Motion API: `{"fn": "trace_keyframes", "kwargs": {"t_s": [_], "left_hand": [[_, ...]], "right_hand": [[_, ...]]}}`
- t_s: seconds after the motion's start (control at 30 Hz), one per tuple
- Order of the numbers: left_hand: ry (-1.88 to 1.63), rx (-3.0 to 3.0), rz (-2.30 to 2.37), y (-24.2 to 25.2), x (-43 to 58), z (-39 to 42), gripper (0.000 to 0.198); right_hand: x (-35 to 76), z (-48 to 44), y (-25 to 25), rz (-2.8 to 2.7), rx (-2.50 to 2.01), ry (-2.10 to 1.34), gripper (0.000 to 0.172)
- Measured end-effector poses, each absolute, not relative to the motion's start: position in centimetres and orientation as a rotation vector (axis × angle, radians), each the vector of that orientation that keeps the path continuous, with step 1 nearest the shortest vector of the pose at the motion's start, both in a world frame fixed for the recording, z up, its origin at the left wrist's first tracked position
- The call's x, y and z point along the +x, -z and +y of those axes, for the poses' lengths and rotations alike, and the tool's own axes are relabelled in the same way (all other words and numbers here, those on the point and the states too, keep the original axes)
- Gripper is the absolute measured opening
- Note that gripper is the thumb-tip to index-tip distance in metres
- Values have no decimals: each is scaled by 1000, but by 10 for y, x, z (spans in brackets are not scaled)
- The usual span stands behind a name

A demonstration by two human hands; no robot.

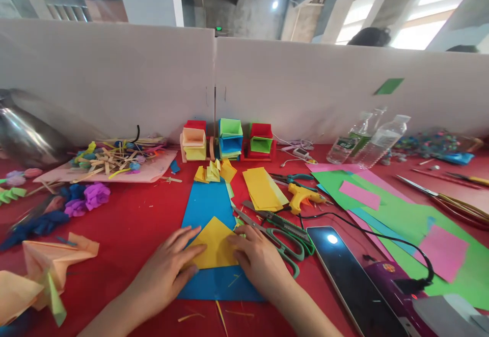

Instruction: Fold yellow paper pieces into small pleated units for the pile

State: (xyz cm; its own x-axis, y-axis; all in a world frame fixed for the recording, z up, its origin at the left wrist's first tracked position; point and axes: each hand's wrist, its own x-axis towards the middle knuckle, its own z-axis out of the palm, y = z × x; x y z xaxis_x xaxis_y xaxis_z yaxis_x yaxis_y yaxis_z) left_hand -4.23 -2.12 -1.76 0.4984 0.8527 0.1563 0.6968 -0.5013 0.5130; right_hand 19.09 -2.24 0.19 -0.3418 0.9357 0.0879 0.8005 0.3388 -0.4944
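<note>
A folded yellow paper piece (214, 245) lies on a blue paper sheet (208, 204) on the red table. My left hand (168, 268) rests flat on the yellow piece's left side, fingers stretched out. My right hand (257, 258) presses on its right edge with fingers curled down onto the paper. Green-handled scissors (280, 232) lie just right of my right hand.
A yellow glue gun (303, 197) and yellow paper stack (263, 188) lie behind the scissors. Folded paper boxes (229, 140) line the white partition. Green and pink sheets (401, 219), a tablet (347, 270), water bottles (376, 140), paper flowers (86, 197) and sticks (110, 158) surround the work area.
</note>
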Motion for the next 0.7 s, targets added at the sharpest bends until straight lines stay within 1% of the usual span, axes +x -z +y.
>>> {"fn": "trace_keyframes", "kwargs": {"t_s": [0.03, 0.07, 0.13, 0.17, 0.2, 0.23, 0.27, 0.3, 0.4, 0.43, 0.5, 0.57, 0.6, 0.63, 0.7], "left_hand": [[-545, 2346, 1274, 19, -42, -22, 42], [-549, 2312, 1287, 20, -41, -23, 52], [-603, 2220, 1373, 19, -42, -23, 75], [-635, 2178, 1418, 17, -43, -23, 83], [-659, 2149, 1450, 14, -44, -23, 88], [-669, 2148, 1450, 11, -45, -23, 89], [-660, 2179, 1411, 7, -46, -23, 86], [-634, 2234, 1344, 4, -46, -23, 76], [-529, 2401, 1127, -1, -43, -25, 29], [-516, 2419, 1087, -2, -41, -26, 21], [-516, 2372, 1085, -3, -38, -29, 17], [-500, 2263, 1142, -6, -37, -32, 17], [-470, 2212, 1155, -8, -39, -33, 25], [-430, 2179, 1145, -11, -42, -33, 41], [-345, 2160, 1039, -17, -50, -33, 79]], "right_hand": [[191, -23, -1, -2238, -1519, -543, 37], [192, -23, 0, -2207, -1497, -577, 40], [193, -24, -1, -2105, -1434, -662, 50], [194, -24, -2, -2055, -1395, -701, 54], [194, -24, -4, -2022, -1352, -727, 55], [195, -24, -6, -2018, -1306, -738, 51], [195, -24, -9, -2042, -1263, -730, 46], [195, -24, -11, -2081, -1230, -705, 41], [193, -25, -16, -2206, -1208, -609, 33], [192, -26, -16, -2236, -1216, -588, 31], [190, -29, -17, -2288, -1221, -570, 31], [189, -30, -16, -2338, -1193, -574, 25], [189, -30, -16, -2353, -1167, -581, 20], [190, -29, -16, -2344, -1135, -583, 17], [192, -26, -16, -2267, -1071, -568, 16]]}}
